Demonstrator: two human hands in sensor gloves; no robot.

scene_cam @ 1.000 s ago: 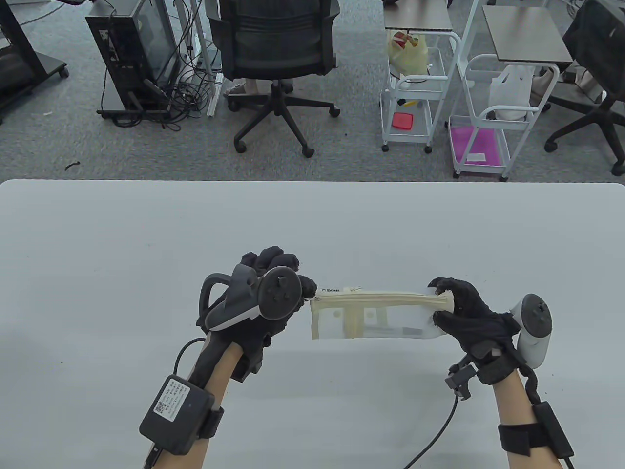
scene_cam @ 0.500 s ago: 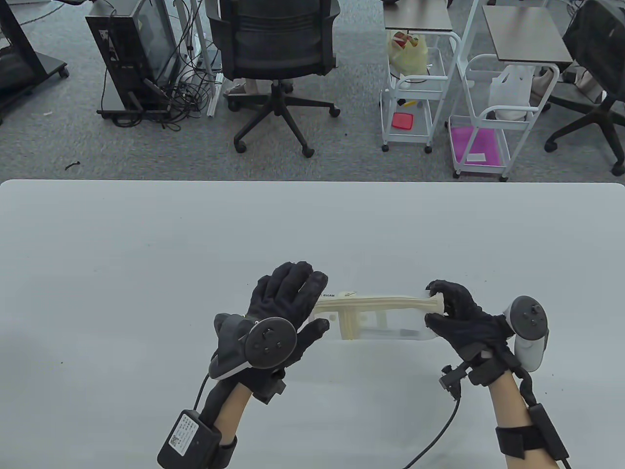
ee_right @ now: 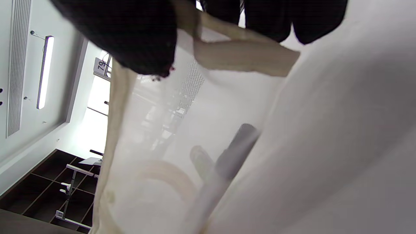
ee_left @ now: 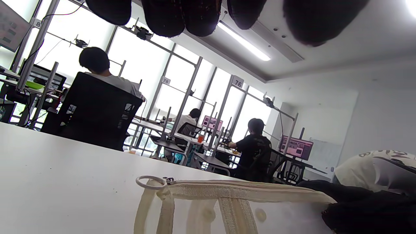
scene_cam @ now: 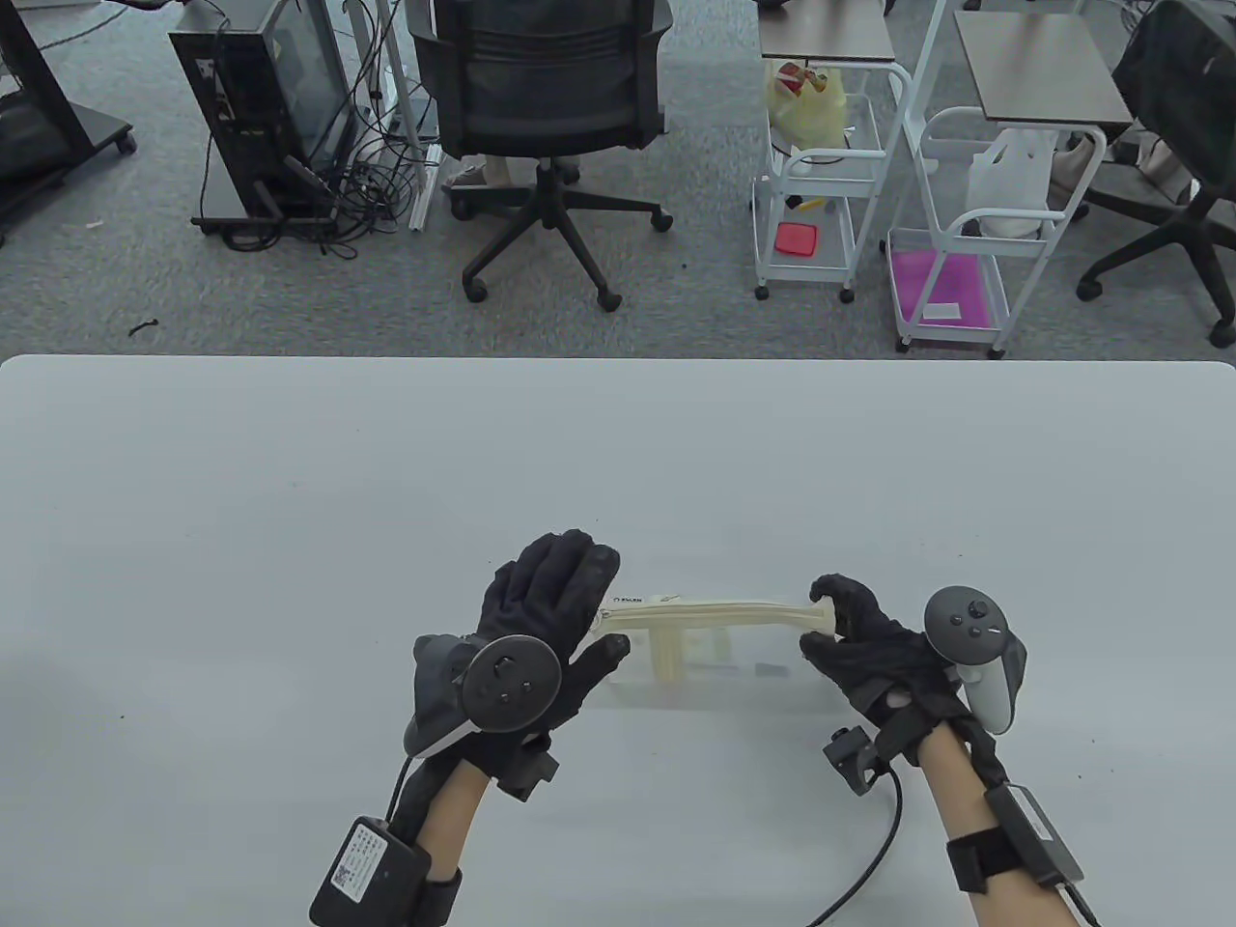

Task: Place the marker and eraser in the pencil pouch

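Note:
The cream mesh pencil pouch (scene_cam: 710, 649) stands on its long edge on the white table (scene_cam: 290, 483), zipper side up, between my hands. My right hand (scene_cam: 819, 623) pinches the pouch's right end; the right wrist view shows its fingers (ee_right: 130, 35) on the cream end tab (ee_right: 240, 55). A grey-capped marker (ee_right: 234, 156) lies inside the pouch, seen through the mesh. I cannot make out the eraser. My left hand (scene_cam: 599, 603) is open, fingers spread at the pouch's left end. In the left wrist view the zipper's ring pull (ee_left: 151, 182) lies free below the fingertips (ee_left: 191, 16).
Beyond the table's far edge stand an office chair (scene_cam: 546, 97), a computer tower (scene_cam: 261, 106) and two white carts (scene_cam: 816, 164). A cable (scene_cam: 869, 859) trails from my right wrist across the near table.
My left hand has let go of the pouch's left end, opened and drawn back toward me. My right hand has moved left and nearer with the pouch, which has tipped onto its edge.

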